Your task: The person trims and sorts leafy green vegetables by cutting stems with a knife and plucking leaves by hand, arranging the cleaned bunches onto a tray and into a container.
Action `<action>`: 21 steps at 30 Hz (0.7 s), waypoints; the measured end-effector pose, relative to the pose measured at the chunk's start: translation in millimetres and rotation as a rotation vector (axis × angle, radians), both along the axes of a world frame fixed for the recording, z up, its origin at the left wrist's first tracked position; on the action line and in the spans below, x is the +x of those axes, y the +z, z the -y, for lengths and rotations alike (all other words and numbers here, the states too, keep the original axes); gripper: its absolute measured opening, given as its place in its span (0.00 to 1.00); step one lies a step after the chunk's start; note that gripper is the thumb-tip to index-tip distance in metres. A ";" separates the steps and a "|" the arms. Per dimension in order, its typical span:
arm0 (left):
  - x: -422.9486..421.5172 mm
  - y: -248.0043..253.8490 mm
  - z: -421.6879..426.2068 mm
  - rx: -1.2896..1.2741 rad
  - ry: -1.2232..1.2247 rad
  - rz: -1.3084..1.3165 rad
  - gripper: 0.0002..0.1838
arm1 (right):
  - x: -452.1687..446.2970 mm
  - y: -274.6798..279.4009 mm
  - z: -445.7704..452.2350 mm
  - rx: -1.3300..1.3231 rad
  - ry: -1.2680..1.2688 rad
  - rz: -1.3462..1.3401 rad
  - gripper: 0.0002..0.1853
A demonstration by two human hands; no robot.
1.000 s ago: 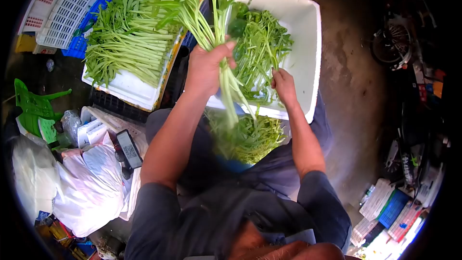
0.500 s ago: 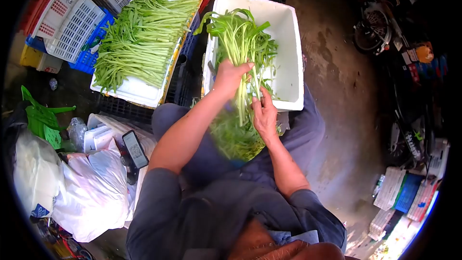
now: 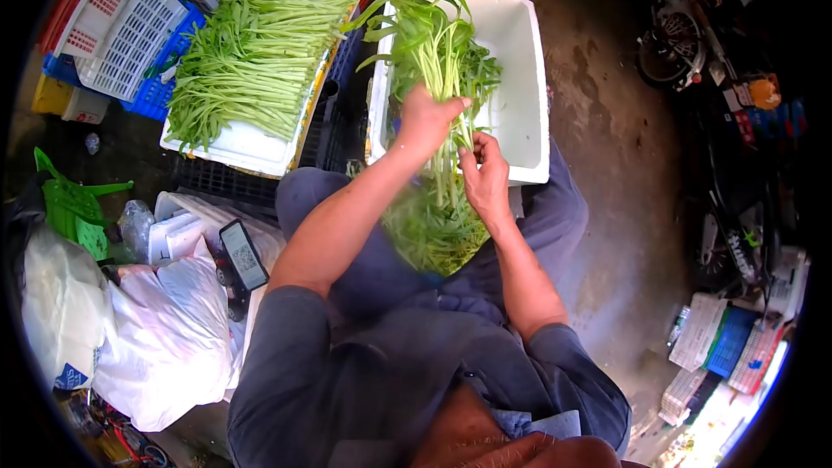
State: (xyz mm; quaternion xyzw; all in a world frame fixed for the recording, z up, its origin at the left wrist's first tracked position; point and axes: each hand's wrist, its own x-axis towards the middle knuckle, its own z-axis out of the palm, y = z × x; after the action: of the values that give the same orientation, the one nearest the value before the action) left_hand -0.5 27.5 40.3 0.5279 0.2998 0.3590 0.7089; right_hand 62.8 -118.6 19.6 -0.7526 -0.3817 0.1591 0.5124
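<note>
Bunch of greens [image 3: 446, 52]: long pale stems, darker narrow leaves flopping outward at the far end. It's over the left part of the white foam box [image 3: 520, 95], stem ends reaching past the near edge. Left hand [image 3: 426, 124] closed round the stems, thumb laid across. Right hand [image 3: 485, 175] half-curled, fingertips at the stems just beside it; can't tell if it pinches any. Count: 2 hands, 1 held bunch, 1 foam box, 1 foam tray [image 3: 247, 146] at left with 1 layered pile [image 3: 251, 61] of greens, 1 blurry leafy heap [image 3: 433, 234] between the legs, 1 phone [image 3: 243, 255]. Stems overlap too much to count.
</note>
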 end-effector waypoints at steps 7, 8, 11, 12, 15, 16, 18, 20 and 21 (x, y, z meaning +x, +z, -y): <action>1.4 -5.7 -9.4 -0.007 0.116 -0.031 0.14 | 0.8 6.3 -6.3 0.006 -0.085 0.041 0.07; 3.0 -12.4 -13.5 -0.001 0.152 -0.034 0.13 | 1.1 5.0 -2.9 -0.037 -0.084 0.050 0.07; -1.7 -9.3 -26.2 -0.065 0.174 -0.075 0.12 | 4.2 0.8 12.0 -0.155 -0.068 0.071 0.07; -5.6 -0.3 -29.8 -0.035 0.170 -0.075 0.14 | 5.7 -2.0 19.7 -0.189 -0.055 0.074 0.07; -10.7 5.5 -41.3 -0.114 0.143 0.179 0.17 | 18.4 -32.8 58.2 -0.341 0.185 0.189 0.08; -16.2 13.9 -46.1 -0.218 0.088 0.143 0.16 | 22.0 -46.1 72.5 -0.483 0.287 0.222 0.09; -21.4 15.4 -50.7 -0.282 0.010 0.183 0.16 | 29.6 -66.1 102.3 -0.635 0.556 0.260 0.18; -26.5 14.2 -54.2 -0.380 -0.080 0.209 0.16 | 31.2 -59.9 108.0 -0.603 0.464 0.268 0.18; -27.0 18.5 -52.6 -0.410 -0.100 0.235 0.15 | 32.4 -51.6 106.1 -0.589 0.414 0.267 0.19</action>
State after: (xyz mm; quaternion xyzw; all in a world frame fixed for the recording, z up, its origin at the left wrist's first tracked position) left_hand -27.5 80.1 58.9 0.3417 0.2554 0.3137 0.8483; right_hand 95.2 -224.7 -32.0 -0.7886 -0.5271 0.2626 0.1770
